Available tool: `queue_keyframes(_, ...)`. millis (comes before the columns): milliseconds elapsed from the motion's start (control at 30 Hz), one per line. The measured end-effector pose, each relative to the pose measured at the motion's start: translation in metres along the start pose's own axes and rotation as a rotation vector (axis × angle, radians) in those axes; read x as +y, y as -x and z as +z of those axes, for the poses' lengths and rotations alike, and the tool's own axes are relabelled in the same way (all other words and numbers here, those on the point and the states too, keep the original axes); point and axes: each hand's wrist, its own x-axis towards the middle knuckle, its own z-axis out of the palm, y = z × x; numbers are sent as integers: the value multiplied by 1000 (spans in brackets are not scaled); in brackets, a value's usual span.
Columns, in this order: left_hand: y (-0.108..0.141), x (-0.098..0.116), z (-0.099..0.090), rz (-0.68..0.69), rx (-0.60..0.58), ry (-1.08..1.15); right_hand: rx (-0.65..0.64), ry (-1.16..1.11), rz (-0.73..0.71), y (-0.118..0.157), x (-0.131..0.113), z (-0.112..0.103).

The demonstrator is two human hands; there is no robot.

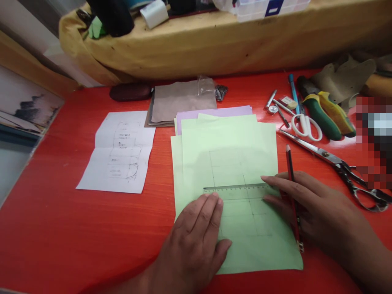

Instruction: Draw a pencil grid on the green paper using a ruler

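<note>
Pencil lines form a grid on the top green sheet [232, 139], which lies on other sheets. Across it rests a clear ruler [239, 192]. My left hand [199, 232] lies flat on the sheet, fingertips at the ruler's left end, thumb apart. At the ruler's right end is my right hand [309, 200], its index finger and thumb touching the ruler. A dark red pencil [294, 204] is held between the fingers of that hand, its tip pointing away from me. To the left lies a creased white paper [122, 153] with a drawn pattern and notes.
Large scissors [327, 157], white-handled scissors [306, 127] and green-yellow pliers [329, 116] lie at the right. Grey-brown sheets [183, 102] and a dark red case [130, 92] sit at the back. Behind is a yellow cloth-covered ledge [190, 53].
</note>
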Motion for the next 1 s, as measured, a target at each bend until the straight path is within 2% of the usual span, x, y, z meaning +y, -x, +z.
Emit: queue_keyframes(1000, 0, 0, 0, -1, 8, 5, 4, -4, 4, 1, 2, 1)
